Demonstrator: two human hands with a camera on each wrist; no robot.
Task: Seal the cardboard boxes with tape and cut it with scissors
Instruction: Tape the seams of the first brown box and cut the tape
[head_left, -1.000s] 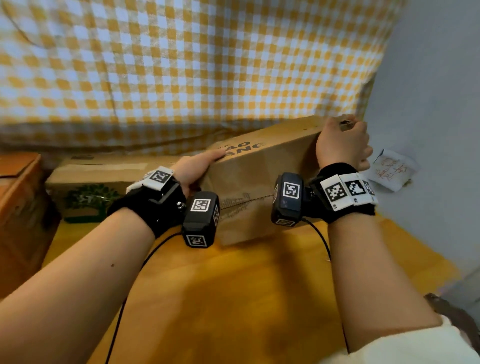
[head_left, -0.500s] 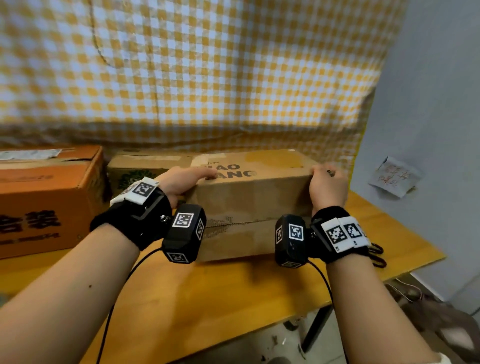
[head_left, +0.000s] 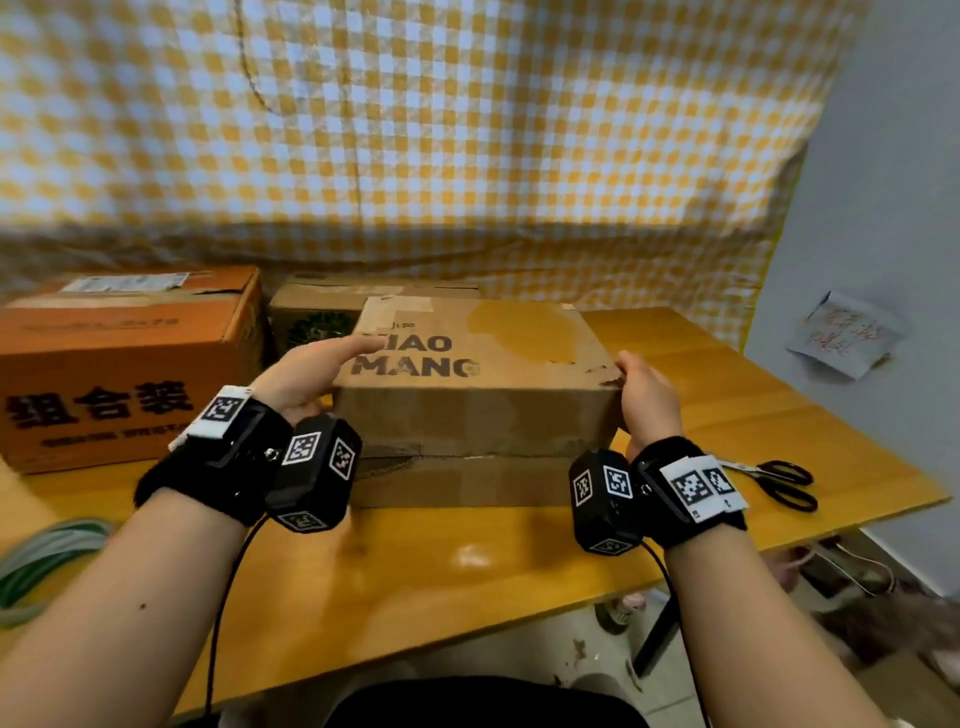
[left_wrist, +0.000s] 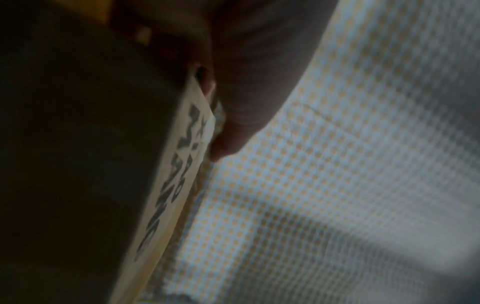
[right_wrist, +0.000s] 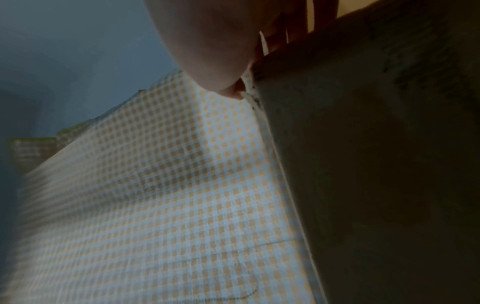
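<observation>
Box (head_left: 483, 395) held at both ends, near table (head_left: 467, 571) edge.

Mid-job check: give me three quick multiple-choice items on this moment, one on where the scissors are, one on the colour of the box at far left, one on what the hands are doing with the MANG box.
1. Where do the scissors lie?
A. On top of the MANG box
B. On the table, right of the right hand
C. In the left hand

2. What colour is the far-left box?
A. Orange
B. White
C. Blue

3. How do the hands meet the MANG box?
A. Both are far off it
B. One lifts it high above the table
C. One hand at each end, box resting on the table

Answers:
1 B: the black-handled scissors rest on the table near its right edge, beyond the right hand.
2 A: its front is orange with dark print.
3 C: the left hand is at the left end, the right at the right end, and the box sits flat.
</observation>
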